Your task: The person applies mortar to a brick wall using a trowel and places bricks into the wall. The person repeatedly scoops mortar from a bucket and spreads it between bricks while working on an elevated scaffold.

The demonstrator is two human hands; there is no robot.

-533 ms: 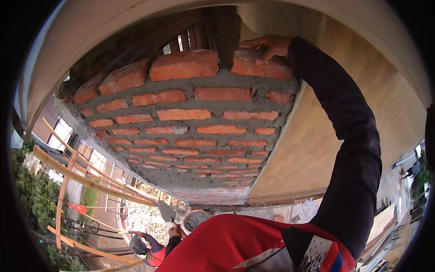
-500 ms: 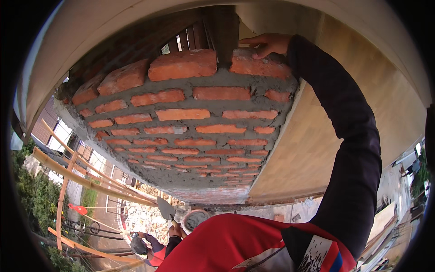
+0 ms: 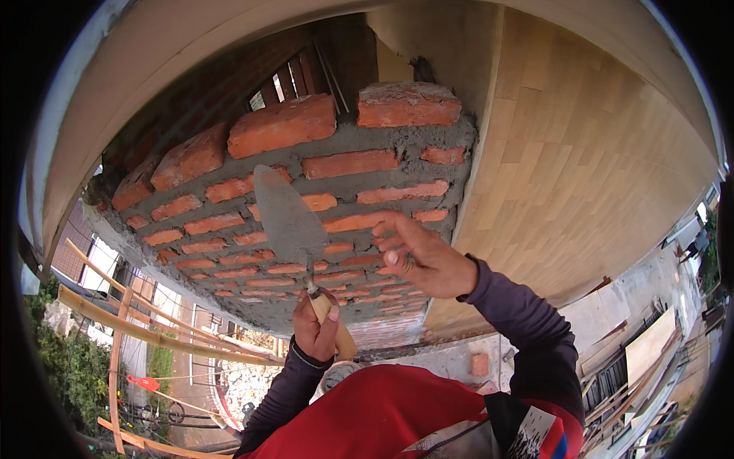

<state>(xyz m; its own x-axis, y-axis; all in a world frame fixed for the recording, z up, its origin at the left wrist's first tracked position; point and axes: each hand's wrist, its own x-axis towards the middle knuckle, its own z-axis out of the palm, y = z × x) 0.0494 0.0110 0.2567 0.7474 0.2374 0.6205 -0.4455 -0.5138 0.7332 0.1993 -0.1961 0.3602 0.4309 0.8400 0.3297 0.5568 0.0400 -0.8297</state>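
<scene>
My left hand (image 3: 315,330) is wrapped round the wooden handle of a pointed trowel (image 3: 289,214). Its grey blade is raised in front of the brick wall (image 3: 350,164), tip upward, with no mortar heap visible on it. To the right of the blade, my right hand (image 3: 428,262) is open, fingers apart and curled a little, holding nothing. On the wall's top course sit several red bricks, among them the top right brick (image 3: 409,105) and the brick left of it (image 3: 281,126). A gap separates these two. Grey mortar fills the lower joints.
A tan tiled wall (image 3: 558,168) meets the brickwork on the right. Below stand a bucket (image 3: 334,376), partly hidden by my body, and a loose brick (image 3: 479,365). Bamboo poles (image 3: 164,325) cross at lower left. Boards (image 3: 650,348) lie at lower right.
My right hand has left the top right brick and come down before the wall. My left hand has lifted the trowel from low down to the middle of the view.
</scene>
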